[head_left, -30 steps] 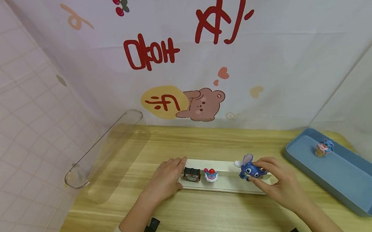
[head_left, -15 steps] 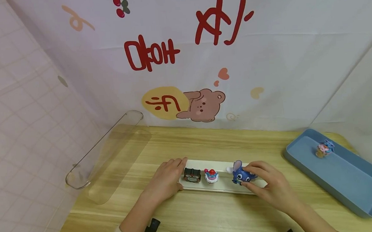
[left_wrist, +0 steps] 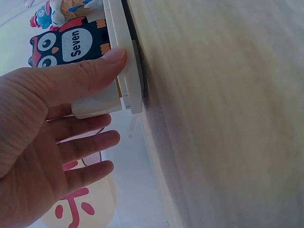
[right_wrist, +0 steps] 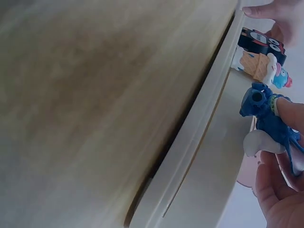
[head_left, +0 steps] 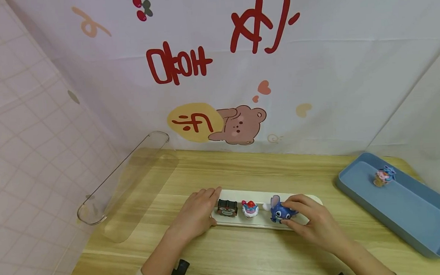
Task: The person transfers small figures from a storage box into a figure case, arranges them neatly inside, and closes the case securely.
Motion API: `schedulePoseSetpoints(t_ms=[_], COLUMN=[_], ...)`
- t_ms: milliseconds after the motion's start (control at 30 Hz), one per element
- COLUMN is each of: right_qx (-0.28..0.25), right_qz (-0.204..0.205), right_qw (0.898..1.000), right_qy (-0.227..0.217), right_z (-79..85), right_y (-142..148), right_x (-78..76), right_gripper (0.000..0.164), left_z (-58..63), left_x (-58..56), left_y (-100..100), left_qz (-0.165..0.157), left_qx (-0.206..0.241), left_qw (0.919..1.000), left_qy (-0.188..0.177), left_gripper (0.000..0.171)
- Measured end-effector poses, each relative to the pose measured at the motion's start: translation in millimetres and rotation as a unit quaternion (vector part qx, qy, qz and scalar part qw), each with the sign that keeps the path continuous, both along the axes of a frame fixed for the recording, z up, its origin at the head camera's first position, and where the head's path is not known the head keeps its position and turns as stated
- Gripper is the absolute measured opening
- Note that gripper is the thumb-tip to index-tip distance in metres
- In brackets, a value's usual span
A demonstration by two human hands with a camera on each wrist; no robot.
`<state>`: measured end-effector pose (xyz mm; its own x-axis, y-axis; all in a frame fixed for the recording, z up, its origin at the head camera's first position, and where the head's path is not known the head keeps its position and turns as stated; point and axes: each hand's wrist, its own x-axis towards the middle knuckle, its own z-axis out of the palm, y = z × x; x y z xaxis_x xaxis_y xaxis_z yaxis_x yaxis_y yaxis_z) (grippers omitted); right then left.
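My left hand (head_left: 198, 212) grips the left end of a long white stepped stand (head_left: 253, 194). In the left wrist view its thumb presses the stand's front edge, with the other fingers behind. Beside that thumb stands a dark owl figurine (left_wrist: 71, 45) with "Seven" on its belly. An ice cream cone figurine (head_left: 250, 209) with blue, white and red on top stands just right of the owl. My right hand (head_left: 316, 224) pinches a blue Stitch figurine (head_left: 279, 212) between thumb and fingers, over the stand to the right of the cone. Stitch's back is partly hidden by the fingers.
A blue-grey tray (head_left: 392, 224) lies at the right, with a small pink and blue cone figurine (head_left: 383, 176) near its far end. A clear plastic case (head_left: 133, 196) stands at the left. A printed cloth (head_left: 313, 66) hangs behind the wooden table (head_left: 249, 260).
My right hand has moved left along the stand with the Stitch figurine, bringing it closer to the cone and a little lower. The left hand has stayed in place.
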<state>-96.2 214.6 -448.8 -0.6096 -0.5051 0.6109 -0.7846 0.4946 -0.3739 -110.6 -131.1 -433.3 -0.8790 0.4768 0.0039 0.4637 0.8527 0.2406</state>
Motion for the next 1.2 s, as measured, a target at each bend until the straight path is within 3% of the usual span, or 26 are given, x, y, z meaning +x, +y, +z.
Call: schedulePoseSetpoints(t_ms=[467,933,1200], right_qx=[0.004,0.037,0.025], right_qz=[0.029,0.011,0.022], right_qw=[1.0,0.999,0.999], right_qy=[0.012,0.01,0.025], right_z=[-9.8,-11.6,-12.9], right_y=[-1.2,-0.2,-1.2], right_x=[-2.3,-3.6,-5.3], right_gripper=[0.04,0.045,0.04], left_z=[-0.5,-1.7,-0.8], left_x=[0.4,-0.5,-0.3], left_y=[-0.1,-0.1,0.1], left_qz=[-0.001,0.0,0.0], left_qx=[-0.004,-0.003,-0.003], left_qw=[1.0,1.0,1.0], left_qy=[0.002,0.006,0.002], left_gripper=[0.095,0.095,0.094])
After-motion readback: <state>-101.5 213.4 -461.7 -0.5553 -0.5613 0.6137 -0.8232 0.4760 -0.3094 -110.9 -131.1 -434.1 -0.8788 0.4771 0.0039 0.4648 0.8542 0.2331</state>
